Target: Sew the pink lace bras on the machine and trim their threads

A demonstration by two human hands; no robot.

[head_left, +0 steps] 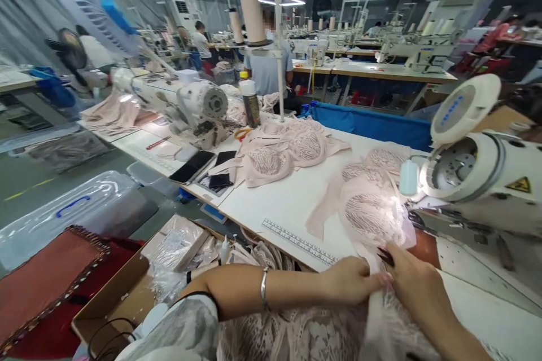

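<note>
A pale pink lace bra [368, 217] lies by the lit needle area of the sewing machine [508, 180] on the right, with a pink band running down toward me. My left hand [347, 281] is closed on that band at the table's front edge. Close beside it, my right hand [419, 282] is closed around a small dark tool that looks like thread snips [385, 256], held against the fabric. More lace [313, 333] hangs below my left arm, over my lap. The fingertips of both hands nearly meet, and the fabric between them is partly hidden.
Stacked bras [266, 166] lie mid-table, near phones [192, 166] and a spray can [250, 104]. A printed ruler [298, 241] runs along the front edge. Another sewing machine [186, 101] stands left. Below is an open cardboard box [105, 304]. A person [266, 70] sits beyond.
</note>
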